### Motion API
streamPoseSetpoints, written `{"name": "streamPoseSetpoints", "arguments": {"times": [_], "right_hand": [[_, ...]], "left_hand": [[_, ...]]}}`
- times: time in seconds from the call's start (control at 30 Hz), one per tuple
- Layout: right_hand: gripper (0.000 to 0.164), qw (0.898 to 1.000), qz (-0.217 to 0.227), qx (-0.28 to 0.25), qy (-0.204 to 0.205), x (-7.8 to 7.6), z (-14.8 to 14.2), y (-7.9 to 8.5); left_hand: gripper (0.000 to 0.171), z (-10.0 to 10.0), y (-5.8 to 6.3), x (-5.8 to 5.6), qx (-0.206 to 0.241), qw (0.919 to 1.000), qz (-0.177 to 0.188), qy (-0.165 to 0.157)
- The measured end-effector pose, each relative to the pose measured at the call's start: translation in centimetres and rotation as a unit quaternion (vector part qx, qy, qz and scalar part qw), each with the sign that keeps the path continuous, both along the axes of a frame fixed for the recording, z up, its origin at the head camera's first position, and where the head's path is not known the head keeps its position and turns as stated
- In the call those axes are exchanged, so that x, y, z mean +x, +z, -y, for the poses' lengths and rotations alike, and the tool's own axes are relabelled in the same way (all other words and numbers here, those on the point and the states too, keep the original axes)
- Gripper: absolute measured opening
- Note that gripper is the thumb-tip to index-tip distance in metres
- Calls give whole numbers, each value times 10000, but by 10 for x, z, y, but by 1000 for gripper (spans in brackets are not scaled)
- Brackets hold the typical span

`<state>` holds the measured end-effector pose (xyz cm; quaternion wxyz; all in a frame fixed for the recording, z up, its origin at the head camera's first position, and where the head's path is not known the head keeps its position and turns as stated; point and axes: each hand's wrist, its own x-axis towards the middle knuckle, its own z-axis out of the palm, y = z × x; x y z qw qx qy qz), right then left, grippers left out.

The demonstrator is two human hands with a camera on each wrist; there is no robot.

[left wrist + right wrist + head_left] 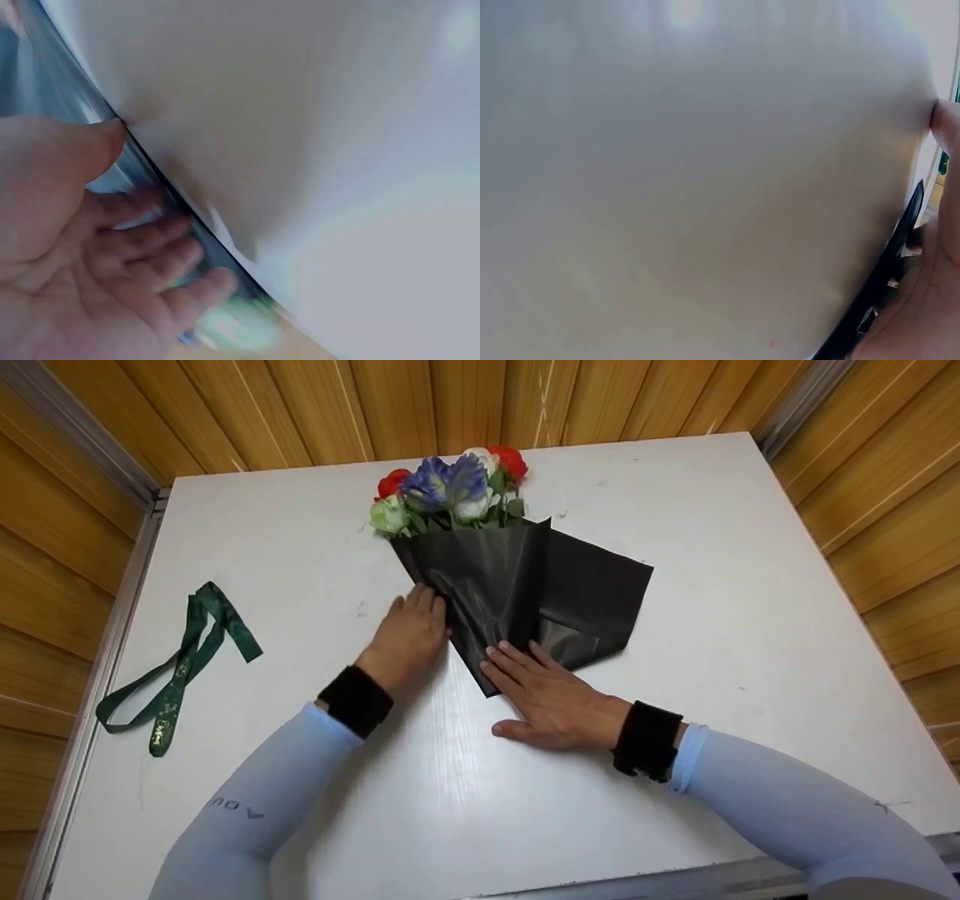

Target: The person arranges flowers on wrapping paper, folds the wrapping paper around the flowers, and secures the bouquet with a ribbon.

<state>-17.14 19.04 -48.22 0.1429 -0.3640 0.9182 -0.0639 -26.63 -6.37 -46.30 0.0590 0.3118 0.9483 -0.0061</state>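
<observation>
A bouquet of flowers (445, 484) in red, blue-purple, white and pale green lies on the white table (697, 780), blooms toward the back edge. Black wrapping paper (480, 577) is folded over its stems, which are hidden, and tapers to a point near me. Along the paper's left edge rests my left hand (411, 637); in the left wrist view its thumb (105, 142) touches that edge and the fingers lie loosely bent over the paper. My right hand (559, 701) presses flat on the lower folded part, fingers straight, thumb out on the table.
A dark green ribbon (184, 667) with gold print lies looped on the table's left side. An unfolded flap of the black paper (600, 589) spreads to the right. Wood-plank walls (465, 405) stand behind and at both sides.
</observation>
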Motion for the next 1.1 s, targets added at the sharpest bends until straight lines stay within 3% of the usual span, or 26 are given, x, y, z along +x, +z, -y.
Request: {"name": "streamPoseSetpoints", "arguments": {"times": [0.1, 0.17, 0.23, 0.33, 0.5, 0.67, 0.8, 0.93, 1.1], "right_hand": [[90, 10000, -30, 21, 13, -1, 1, 1], [91, 10000, -35, 61, 4, -2, 0, 1], [91, 9999, -54, 89, -7, -1, -1, 1], [91, 9999, -42, 111, -6, 0, -2, 1], [91, 9999, -14, 102, 26, 0, 0, 0], [91, 10000, 2, 65, 65, 0, 2, -2], [91, 10000, 10, 13, 40, 0, 1, -2], [91, 10000, 39, -17, 23, -2, 1, -1], [91, 10000, 31, -27, 23, -3, 1, -1]], "left_hand": [[63, 6, -1, 34, -191, 9968, 163, -758], [64, 14, -3, 43, -172, 9911, 310, -1282], [62, 24, -5, 40, -77, 9843, 366, -1725], [58, 37, -10, 23, 143, 9785, 496, -1998], [56, 58, -12, -9, 363, 9835, 765, -1597], [57, 71, -12, -36, 317, 9930, 730, -873], [54, 68, -9, -52, 274, 9970, 662, -293], [56, 54, -5, -55, 232, 9980, 587, 100], [70, 37, -5, -47, 287, 9936, 993, 454]]}}
